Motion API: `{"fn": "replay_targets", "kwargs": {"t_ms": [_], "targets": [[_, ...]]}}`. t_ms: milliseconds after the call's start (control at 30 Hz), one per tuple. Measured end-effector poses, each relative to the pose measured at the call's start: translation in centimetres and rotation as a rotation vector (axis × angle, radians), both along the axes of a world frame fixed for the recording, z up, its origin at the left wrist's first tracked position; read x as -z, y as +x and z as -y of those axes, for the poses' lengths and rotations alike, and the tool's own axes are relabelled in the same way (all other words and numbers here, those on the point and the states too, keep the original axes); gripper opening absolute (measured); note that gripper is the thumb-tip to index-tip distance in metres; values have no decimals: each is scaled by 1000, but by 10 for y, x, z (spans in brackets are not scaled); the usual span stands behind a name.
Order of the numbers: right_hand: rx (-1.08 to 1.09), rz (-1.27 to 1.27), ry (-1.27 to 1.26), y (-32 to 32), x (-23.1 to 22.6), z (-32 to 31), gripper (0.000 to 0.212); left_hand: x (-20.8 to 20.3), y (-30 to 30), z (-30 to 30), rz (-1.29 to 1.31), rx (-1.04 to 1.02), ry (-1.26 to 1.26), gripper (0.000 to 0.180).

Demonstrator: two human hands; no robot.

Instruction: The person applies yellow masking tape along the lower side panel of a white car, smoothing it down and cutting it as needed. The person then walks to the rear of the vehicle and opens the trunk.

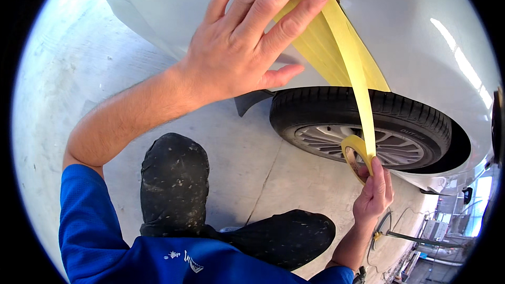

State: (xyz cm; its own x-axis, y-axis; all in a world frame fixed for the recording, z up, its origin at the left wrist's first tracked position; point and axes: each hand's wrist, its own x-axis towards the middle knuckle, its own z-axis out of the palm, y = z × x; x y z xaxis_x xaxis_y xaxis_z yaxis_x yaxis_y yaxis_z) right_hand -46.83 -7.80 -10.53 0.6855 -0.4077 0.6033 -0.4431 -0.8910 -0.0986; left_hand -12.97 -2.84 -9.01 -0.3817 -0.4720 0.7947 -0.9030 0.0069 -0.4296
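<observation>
My left hand (pixel 252 31) lies with its fingers stretched out, fingertips on the yellow masking tape (pixel 329 47) that covers a strip of the light-coloured car body panel (pixel 415 58). Lower right, my right hand (pixel 374 192) grips a roll of yellow masking tape (pixel 353 150) by its edge. From that roll a loose length of tape (pixel 359 84) runs up to the fingertips of my left hand, standing off the panel and crossing in front of the tyre. Several overlapping strips are stuck on the panel, ending at the wheel arch.
Below the taped panel sits a car wheel (pixel 363 126) with a black tyre and a silver multi-spoke rim. A dark flap (pixel 251 101) juts out at its left. My knees in dark trousers (pixel 174 184) are bent over the pale concrete floor (pixel 105 100). Cables (pixel 381 231) and equipment lie lower right.
</observation>
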Motion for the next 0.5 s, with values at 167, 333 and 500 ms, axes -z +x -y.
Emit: {"fn": "replay_targets", "kwargs": {"t_ms": [167, 333, 500], "targets": [[-35, -73, -96, -2, -4, 8, 31, 2, -2, 2, -13, 2, 3, 57], [-6, -119, -80, -2, -7, 11, 34, 1, -4, 3, -23, 9, 6, 56], [-9, -136, -85, -4, -6, 13, 36, 2, -8, 6, -46, 22, 2, 56]]}}
